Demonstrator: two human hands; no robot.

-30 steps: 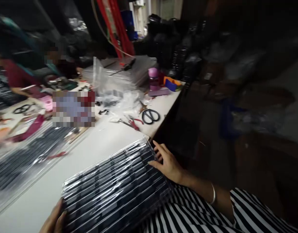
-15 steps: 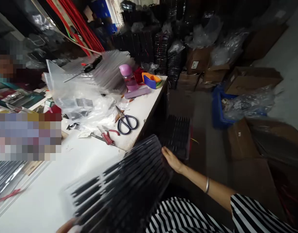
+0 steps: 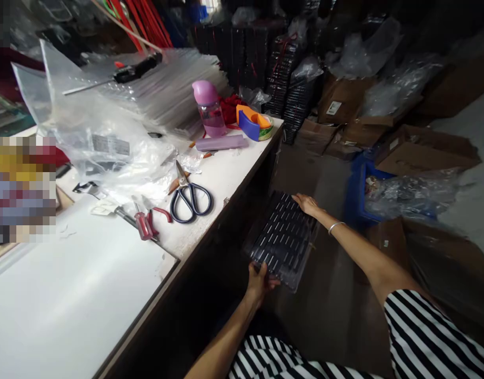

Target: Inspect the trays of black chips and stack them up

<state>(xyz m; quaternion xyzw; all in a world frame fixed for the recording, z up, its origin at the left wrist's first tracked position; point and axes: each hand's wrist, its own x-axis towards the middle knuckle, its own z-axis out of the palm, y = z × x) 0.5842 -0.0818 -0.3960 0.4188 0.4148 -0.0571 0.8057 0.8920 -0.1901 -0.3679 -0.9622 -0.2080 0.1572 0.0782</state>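
Observation:
A clear plastic tray (image 3: 279,234) with rows of dark slots is low beside the workbench, over the floor. My left hand (image 3: 259,284) grips its near edge, thumb on top. At the far right corner my right hand (image 3: 306,204) holds the same tray, fingers over the rim. Whether another tray lies directly beneath it, I cannot tell. Nearest on the bench are scissors (image 3: 191,201) with dark blue handles and a red-handled screwdriver (image 3: 143,225).
The white workbench (image 3: 68,295) has its edge left of my arms. On it stand a pink bottle (image 3: 210,113), a tape dispenser (image 3: 253,123) and piled plastic sheets (image 3: 179,89). A blue crate (image 3: 358,197) and cardboard boxes (image 3: 423,150) line the right side.
The tray has moved off the bench top, right and down beside it, with both hands on it. My view has turned, so the bench things appear shifted left.

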